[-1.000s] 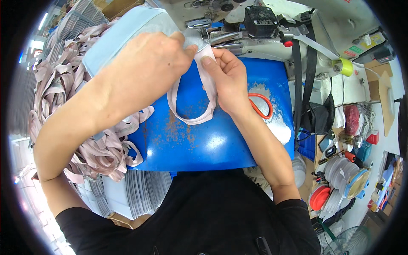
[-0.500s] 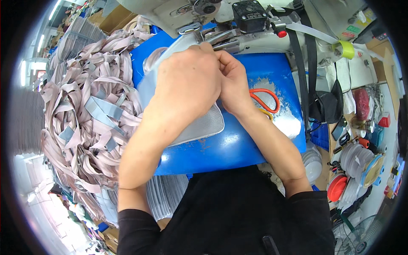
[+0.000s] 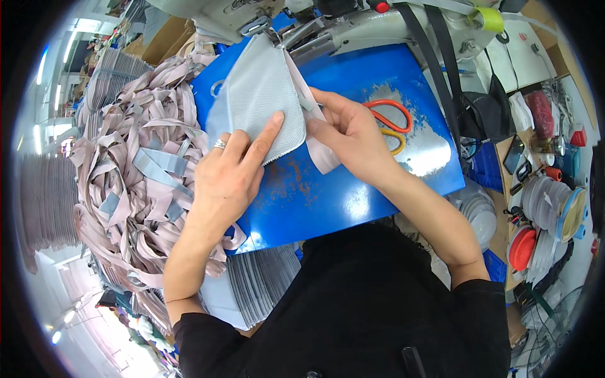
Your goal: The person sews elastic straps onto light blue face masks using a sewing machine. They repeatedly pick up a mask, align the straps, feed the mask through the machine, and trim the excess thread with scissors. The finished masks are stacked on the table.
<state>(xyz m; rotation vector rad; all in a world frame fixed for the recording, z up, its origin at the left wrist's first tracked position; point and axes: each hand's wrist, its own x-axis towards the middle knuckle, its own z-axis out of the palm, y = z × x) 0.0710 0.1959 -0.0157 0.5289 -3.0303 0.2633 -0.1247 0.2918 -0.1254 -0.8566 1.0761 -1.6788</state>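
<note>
Grey panel (image 3: 261, 91) runs lengthwise upward; pink strip (image 3: 321, 154) slants down rightward

You have room to pass over the near part of the blue tabletop (image 3: 315, 211), between your forearms (image 3: 422, 211). The pile of pinkish strips (image 3: 120, 233) blocks your left, the machine (image 3: 372, 39) the far side, and loop handles (image 3: 409, 118) lie beside your right hand (image 3: 356, 135).

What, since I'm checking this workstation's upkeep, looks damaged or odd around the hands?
The blue work surface looks damaged: a grey patch near the orange loop handle, where its coating seems worn off, and brown, rust-like spots right of the left hand. Nothing looks spilled.
</note>
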